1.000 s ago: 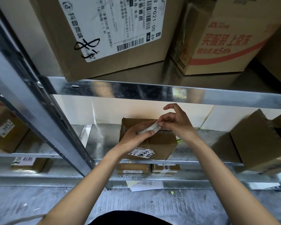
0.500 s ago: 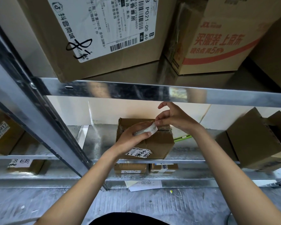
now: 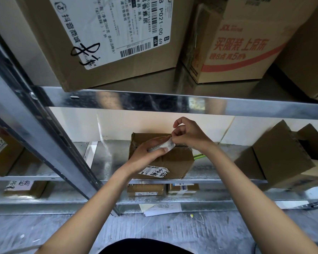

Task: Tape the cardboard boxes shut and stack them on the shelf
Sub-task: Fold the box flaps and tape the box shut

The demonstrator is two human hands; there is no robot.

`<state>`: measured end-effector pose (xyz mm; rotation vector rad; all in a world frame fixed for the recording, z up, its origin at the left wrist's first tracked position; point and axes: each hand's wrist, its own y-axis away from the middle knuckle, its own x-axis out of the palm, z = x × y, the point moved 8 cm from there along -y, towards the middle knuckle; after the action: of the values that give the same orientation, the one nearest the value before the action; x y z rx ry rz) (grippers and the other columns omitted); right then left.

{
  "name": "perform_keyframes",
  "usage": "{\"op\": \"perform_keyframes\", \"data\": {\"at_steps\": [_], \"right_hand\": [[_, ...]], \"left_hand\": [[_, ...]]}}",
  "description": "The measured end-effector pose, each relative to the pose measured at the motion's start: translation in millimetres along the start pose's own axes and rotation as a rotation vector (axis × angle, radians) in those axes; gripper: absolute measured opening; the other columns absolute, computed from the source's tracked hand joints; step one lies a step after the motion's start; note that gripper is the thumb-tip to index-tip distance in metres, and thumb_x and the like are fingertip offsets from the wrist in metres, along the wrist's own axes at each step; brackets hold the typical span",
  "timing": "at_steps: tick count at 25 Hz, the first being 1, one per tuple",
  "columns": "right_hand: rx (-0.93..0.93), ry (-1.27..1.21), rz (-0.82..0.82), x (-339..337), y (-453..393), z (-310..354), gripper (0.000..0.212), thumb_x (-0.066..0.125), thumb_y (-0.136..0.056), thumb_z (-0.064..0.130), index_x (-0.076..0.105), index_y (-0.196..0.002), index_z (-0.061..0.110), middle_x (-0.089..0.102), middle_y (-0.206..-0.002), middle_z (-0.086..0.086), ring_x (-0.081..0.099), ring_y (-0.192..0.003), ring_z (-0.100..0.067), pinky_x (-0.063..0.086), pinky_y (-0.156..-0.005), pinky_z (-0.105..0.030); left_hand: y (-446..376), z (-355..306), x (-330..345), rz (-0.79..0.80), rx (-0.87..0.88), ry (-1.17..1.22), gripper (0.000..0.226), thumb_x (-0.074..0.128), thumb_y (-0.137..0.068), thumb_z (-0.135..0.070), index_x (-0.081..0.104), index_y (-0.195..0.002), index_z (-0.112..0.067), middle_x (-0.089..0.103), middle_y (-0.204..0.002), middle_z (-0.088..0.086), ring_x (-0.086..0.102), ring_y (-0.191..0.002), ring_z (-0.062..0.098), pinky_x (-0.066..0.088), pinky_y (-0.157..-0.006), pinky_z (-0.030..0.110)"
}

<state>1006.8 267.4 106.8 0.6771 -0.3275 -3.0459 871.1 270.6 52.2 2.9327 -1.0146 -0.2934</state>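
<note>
Small cardboard box (image 3: 173, 160) on middle metal shelf (image 3: 114, 158), label w/ handwriting facing front. Left hand (image 3: 147, 153) gripping rolled white label strip (image 3: 163, 146) above box top; right hand (image 3: 189, 134) pinching strip's end. Bigger boxes (image 3: 108, 43) on shelf above.

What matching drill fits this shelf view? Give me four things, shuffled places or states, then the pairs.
Things:
1. small box
2. white strip
3. red-print box
4. open box

Places or states:
A. tilted, at the right of the middle shelf
B. upper shelf, right of the big labelled box
C. pinched by the left hand and the right hand
D. under both hands, middle shelf

Pairs: 1-D, 2-C, 3-B, 4-A
</note>
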Motion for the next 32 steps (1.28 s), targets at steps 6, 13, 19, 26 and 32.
{"op": "perform_keyframes", "data": {"at_steps": [6, 13, 19, 26, 32], "right_hand": [[-0.081, -0.039, -0.127, 0, 9, -5, 0.023, 0.065, -0.077, -0.006, 0.058, -0.087, 0.013, 0.063, -0.075, -0.001, 0.057, -0.066, -0.007, 0.05, -0.061, -0.021], [-0.107, -0.268, -0.229, -1, 18, -19, 0.022, 0.067, -0.081, -0.004, 0.074, -0.082, 0.016, 0.073, -0.078, 0.004, 0.07, -0.077, -0.01, 0.056, -0.073, -0.022], [-0.118, -0.117, -0.449, 4, 21, -20, 0.014, 0.062, -0.087, 0.003, 0.069, -0.081, 0.014, 0.069, -0.08, 0.0, 0.063, -0.077, -0.011, 0.051, -0.075, -0.018], [-0.131, 0.048, -0.365, 12, 21, -26, 0.009, 0.051, -0.095, 0.006, 0.056, -0.091, 0.012, 0.061, -0.09, -0.003, 0.054, -0.085, -0.014, 0.038, -0.069, -0.008], [-0.095, -0.475, -0.397, 11, 30, -38, 0.019, 0.064, -0.086, 0.0, 0.069, -0.099, 0.013, 0.071, -0.092, -0.006, 0.066, -0.087, -0.013, 0.052, -0.082, -0.024]], "left_hand": [[0, -1, 0, 0.004, 0.015, -0.008, 0.057, 0.059, -0.07, -0.057, 0.06, -0.124, -0.04, 0.057, -0.127, -0.024, 0.05, -0.116, -0.008, 0.037, -0.095, 0.017], [-1, 2, -3, -0.009, -0.009, 0.024, 0.064, 0.058, -0.069, -0.059, 0.059, -0.127, -0.033, 0.061, -0.125, -0.017, 0.053, -0.115, -0.002, 0.039, -0.101, 0.023], [-1, 0, -3, -0.022, -0.018, 0.037, 0.054, 0.058, -0.076, -0.049, 0.06, -0.127, -0.03, 0.061, -0.125, -0.016, 0.053, -0.114, -0.003, 0.038, -0.095, 0.019], [2, -6, 1, -0.01, -0.006, 0.033, 0.048, 0.062, -0.073, -0.051, 0.061, -0.12, -0.04, 0.061, -0.12, -0.026, 0.053, -0.111, -0.011, 0.039, -0.094, 0.015], [1, -6, -1, -0.038, -0.011, 0.032, 0.042, 0.059, -0.079, -0.044, 0.061, -0.121, -0.038, 0.062, -0.118, -0.024, 0.053, -0.11, -0.011, 0.038, -0.093, 0.016]]}}
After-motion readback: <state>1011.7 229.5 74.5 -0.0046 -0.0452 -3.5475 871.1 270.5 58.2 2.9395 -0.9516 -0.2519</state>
